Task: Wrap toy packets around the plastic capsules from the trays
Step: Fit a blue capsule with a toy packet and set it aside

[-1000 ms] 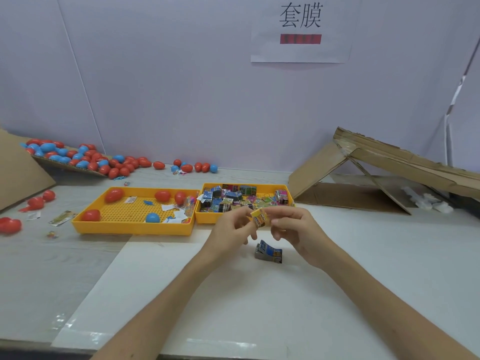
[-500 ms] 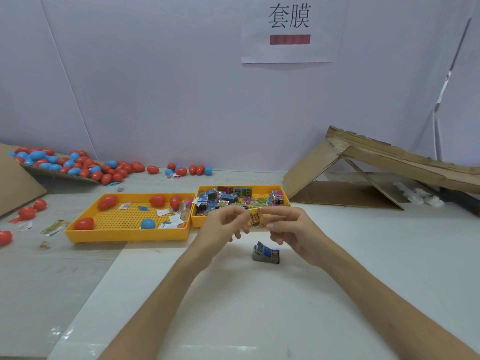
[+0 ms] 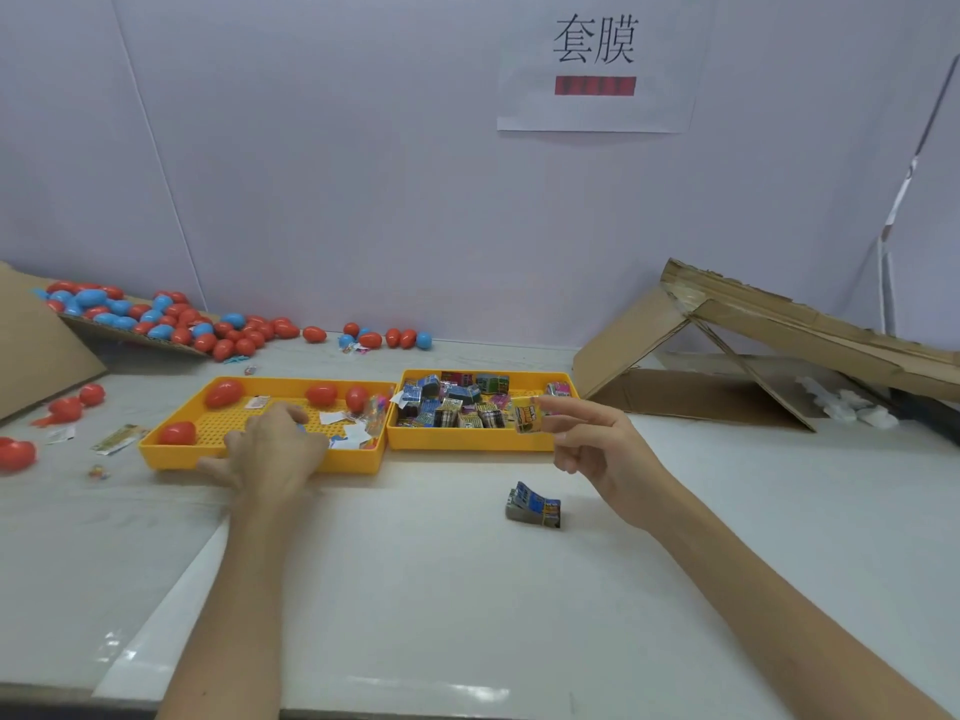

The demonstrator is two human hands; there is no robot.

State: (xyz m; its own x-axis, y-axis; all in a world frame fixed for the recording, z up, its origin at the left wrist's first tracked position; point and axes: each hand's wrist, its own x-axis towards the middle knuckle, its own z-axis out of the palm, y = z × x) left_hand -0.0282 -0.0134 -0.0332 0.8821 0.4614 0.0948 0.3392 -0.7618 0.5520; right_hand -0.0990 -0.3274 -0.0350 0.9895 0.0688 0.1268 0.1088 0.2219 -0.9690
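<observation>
My right hand (image 3: 597, 444) pinches a small yellow toy packet (image 3: 527, 415) between thumb and forefinger, held above the front edge of the right yellow tray (image 3: 467, 443), which is full of folded packets. My left hand (image 3: 275, 449) reaches into the left yellow tray (image 3: 171, 459) with its thumb spread wide; it covers a blue capsule, of which only a sliver shows at the fingertips. Several red capsules (image 3: 223, 393) and paper scraps also lie in that tray. A blue-grey packet bundle (image 3: 535, 506) lies on the white table between my arms.
A heap of red and blue capsules (image 3: 156, 319) spills from a cardboard sheet at the back left. Loose red capsules (image 3: 18, 454) lie at the far left. A collapsed cardboard box (image 3: 779, 345) stands at the back right.
My left hand has let go of the yellow packet and moved left into the capsule tray. My right hand keeps the packet and has risen a little.
</observation>
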